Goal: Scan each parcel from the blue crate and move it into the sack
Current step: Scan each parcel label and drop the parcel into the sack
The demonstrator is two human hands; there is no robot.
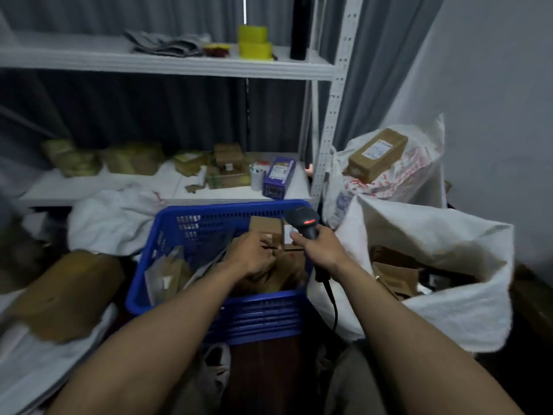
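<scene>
Reaching into the crate point(209, 209), our left hand point(250, 259) curls down onto the brown parcels point(265, 226), though we cannot tell if it grips one; our right hand point(322, 252) is wrapped round the scanner point(301, 220) just above them. We should lift one parcel clear, turn its label to the scanner, then drop it in the sack point(434, 235) at right.

Upper shelf point(74, 59) bears grey cloth point(167, 44), 2 yellow boxes point(253, 41), black bottle point(300, 28); lower shelf point(89, 184) holds brown parcels point(131, 158), purple box point(279, 176).

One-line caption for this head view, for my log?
Right hand holds scanner over the blue crate; left hand reaches among its parcels; open white sack alongside.
</scene>
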